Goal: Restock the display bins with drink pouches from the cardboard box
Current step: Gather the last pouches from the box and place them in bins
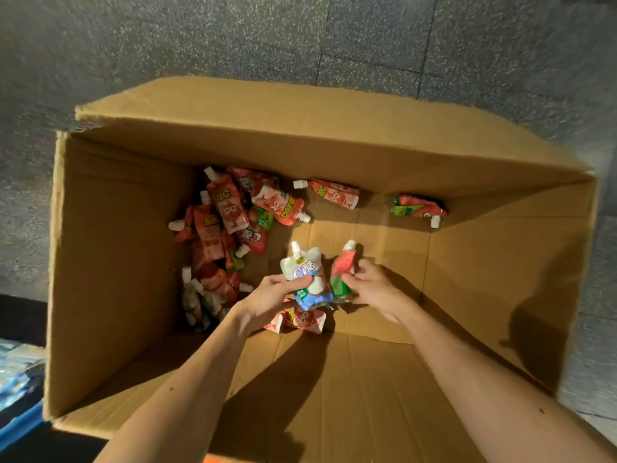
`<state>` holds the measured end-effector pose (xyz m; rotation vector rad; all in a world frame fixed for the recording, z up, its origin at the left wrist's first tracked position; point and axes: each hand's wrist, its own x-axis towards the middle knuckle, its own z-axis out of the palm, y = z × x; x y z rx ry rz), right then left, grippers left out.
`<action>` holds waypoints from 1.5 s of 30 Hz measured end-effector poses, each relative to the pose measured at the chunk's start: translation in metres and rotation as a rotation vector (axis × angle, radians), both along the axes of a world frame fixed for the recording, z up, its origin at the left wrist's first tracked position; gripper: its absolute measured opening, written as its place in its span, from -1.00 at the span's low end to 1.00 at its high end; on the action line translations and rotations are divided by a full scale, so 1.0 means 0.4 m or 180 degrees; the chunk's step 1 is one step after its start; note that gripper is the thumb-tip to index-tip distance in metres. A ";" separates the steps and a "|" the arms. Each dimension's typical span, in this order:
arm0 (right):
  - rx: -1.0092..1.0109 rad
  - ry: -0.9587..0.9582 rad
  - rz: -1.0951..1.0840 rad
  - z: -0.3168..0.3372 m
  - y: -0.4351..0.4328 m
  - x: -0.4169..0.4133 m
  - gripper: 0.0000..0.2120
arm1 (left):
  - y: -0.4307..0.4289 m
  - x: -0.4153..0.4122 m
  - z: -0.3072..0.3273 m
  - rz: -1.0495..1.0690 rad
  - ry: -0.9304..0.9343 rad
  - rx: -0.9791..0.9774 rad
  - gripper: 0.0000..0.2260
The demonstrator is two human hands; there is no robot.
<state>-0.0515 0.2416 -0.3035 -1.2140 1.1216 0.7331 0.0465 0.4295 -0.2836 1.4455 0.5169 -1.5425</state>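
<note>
Two pouches are held low inside the box (127, 269): the white pouch (300, 267), spout up, gripped by the left hand (267, 299) with the thumb curled across it, and the red pouch (344, 270), creased, pinched in the curled fingers of the right hand (372, 285). Both look soft and glossy, so in my judgement either may slip from so slight a hold on the lift. The heap (223, 228), mostly red with white caps, lies by the left wall; no bins are visible.

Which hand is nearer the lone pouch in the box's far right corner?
Right. The right hand, gripping another red pouch, is in front, slightly left of the lone pouch; the left hand, holding a white pouch, is farther left.
</note>
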 end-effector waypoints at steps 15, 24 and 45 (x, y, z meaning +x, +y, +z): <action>-0.2856 -0.0643 0.2106 0.040 0.070 0.339 -0.48 | 0.080 0.106 0.083 0.0884 -0.0142 0.0390 -0.69; -0.2880 -0.0074 0.3158 -0.053 0.169 0.398 -0.30 | 0.131 0.118 0.089 0.1036 -0.0095 0.0328 -0.69; 0.0008 -0.0442 0.0457 0.151 0.047 0.197 -0.72 | 0.110 0.085 0.233 0.1532 -0.0126 -0.0177 -0.76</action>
